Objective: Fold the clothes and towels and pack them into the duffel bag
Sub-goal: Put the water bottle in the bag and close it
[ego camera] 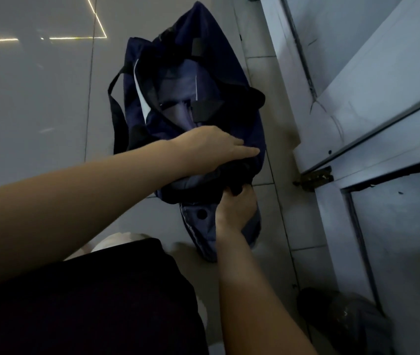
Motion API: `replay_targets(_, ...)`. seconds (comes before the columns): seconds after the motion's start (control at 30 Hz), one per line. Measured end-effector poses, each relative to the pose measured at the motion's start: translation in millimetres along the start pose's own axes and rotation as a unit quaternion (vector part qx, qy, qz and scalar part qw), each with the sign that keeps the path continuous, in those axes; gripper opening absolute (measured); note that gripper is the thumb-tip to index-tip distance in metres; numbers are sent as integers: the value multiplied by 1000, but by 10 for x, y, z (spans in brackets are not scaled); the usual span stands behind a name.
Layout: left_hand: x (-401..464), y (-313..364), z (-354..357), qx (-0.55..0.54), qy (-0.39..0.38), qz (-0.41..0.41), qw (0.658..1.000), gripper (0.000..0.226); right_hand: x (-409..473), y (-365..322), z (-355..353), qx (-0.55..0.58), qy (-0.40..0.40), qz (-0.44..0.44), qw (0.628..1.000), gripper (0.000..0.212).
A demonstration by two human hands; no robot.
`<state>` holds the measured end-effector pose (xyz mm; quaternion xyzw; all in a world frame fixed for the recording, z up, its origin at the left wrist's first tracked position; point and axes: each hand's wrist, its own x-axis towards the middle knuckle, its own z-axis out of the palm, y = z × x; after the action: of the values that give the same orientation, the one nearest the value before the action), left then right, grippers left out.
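Fingers (232, 194) pinch dark cloth (239, 170) in soft duffel bag (203, 60).

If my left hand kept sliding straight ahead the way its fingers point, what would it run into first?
The left hand lies flat on the duffel bag, fingers pointing right. It would likely slide off the bag's right edge, then meet the pale door frame, though depth is hard to judge.

Navy duffel bag (219, 73), unzipped, on floor

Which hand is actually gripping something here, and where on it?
The right hand grips dark fabric at the near end of the duffel bag. The left hand lies flat with straight fingers on the bag's top, pressing, not gripping.
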<state>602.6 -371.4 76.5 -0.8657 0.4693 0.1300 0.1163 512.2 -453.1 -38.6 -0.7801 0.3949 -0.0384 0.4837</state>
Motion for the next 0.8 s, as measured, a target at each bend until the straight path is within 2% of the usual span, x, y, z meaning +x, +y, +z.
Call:
replay_targets(0.23, -66, 226, 318, -45, 41, -92, 994, 66, -153, 246, -401, -57, -52, -14, 997, 19)
replay_targets(0.33, -178, 215, 228, -44, -20, -85, 995, 84, -254, 285, -686, -50, -52, -19, 997, 26)
replay_targets(0.43, -306, 291, 25, -20, -64, -85, 994, 87, -369, 245, -1019, -25, -37, -33, 998, 24)
replay_targets(0.5, -361, 358, -182, 2, -65, -63, 996, 82, -456, 204, -1209, -6, -31, -45, 998, 21)
replay_targets(0.6, -453, 463, -632, 29, -55, 10, 998, 71, -550, 159, -1496, 8, -29, -64, 998, 30)
replay_targets(0.7, -521, 583, -1121, 82, -87, 75, 990, 60, -644, 101, -1799, -6, -23, -102, 994, 36)
replay_targets(0.8, -607, 778, -1616, 108, -95, 76, 987, 47, -763, 78, -2108, -15, -21, -146, 989, 36)
